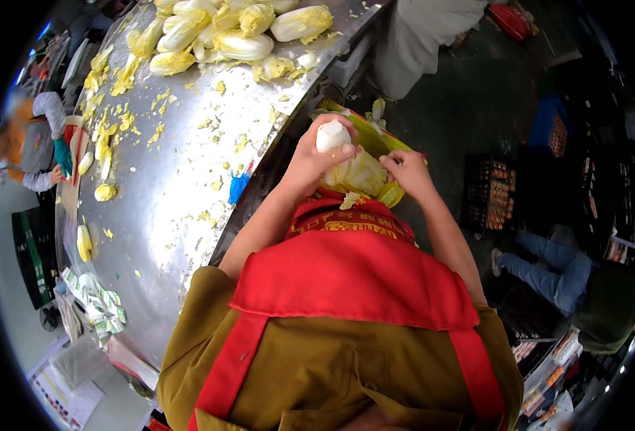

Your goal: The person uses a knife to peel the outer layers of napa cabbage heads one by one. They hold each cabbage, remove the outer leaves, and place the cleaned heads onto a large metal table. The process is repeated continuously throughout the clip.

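My left hand (317,153) grips a napa cabbage, its white cut stem end (332,134) pointing up between thumb and fingers. How far the head extends below the hand is hard to make out. Below and between my hands, pale yellow cabbage leaves (365,173) lie in a yellow bag or lined container (377,134) just in front of my red apron. My right hand (408,171) is at the right side of these leaves, its fingers curled with thumb and forefinger close together. Whether it pinches a leaf cannot be seen clearly.
A metal table (155,231) at my left bears a pile of napa cabbages (220,32), leaf scraps (161,99) and a blue scrap of plastic (238,187). Across it a person (37,140) wears a green glove. Black crates (490,196) and another person's legs (549,272) are at right.
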The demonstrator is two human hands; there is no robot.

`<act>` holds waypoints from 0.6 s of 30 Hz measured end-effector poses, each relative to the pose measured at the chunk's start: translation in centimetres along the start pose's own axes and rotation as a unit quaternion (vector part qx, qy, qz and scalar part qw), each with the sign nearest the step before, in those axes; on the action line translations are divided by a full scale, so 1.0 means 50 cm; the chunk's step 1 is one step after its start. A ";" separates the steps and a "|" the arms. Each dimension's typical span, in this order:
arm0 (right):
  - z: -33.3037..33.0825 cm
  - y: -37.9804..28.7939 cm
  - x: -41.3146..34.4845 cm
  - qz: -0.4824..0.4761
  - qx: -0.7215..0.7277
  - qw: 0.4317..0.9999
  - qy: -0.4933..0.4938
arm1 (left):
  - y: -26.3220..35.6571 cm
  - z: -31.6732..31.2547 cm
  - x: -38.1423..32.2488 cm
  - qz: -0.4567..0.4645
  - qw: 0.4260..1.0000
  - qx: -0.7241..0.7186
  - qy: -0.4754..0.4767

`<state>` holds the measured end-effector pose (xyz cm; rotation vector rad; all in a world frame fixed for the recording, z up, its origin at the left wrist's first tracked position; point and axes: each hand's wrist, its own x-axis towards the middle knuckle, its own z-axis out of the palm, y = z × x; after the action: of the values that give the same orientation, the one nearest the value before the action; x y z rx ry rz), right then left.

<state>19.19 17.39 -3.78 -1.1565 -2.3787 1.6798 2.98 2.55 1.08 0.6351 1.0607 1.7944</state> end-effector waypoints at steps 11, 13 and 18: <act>0.053 -0.078 -0.028 -0.050 0.282 0.957 0.037 | -0.032 -0.009 0.036 -0.035 0.997 -0.053 0.048; 0.063 -0.095 -0.051 -0.048 0.277 0.960 0.004 | -0.060 -0.025 0.050 -0.080 0.977 -0.159 0.117; 0.110 -0.127 -0.064 -0.035 0.328 0.944 -0.002 | -0.047 -0.013 0.066 -0.028 0.962 -0.224 0.156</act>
<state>15.78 10.15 0.31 -0.9230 -1.5977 2.1799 2.10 5.72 -1.34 0.0454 0.8158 2.0370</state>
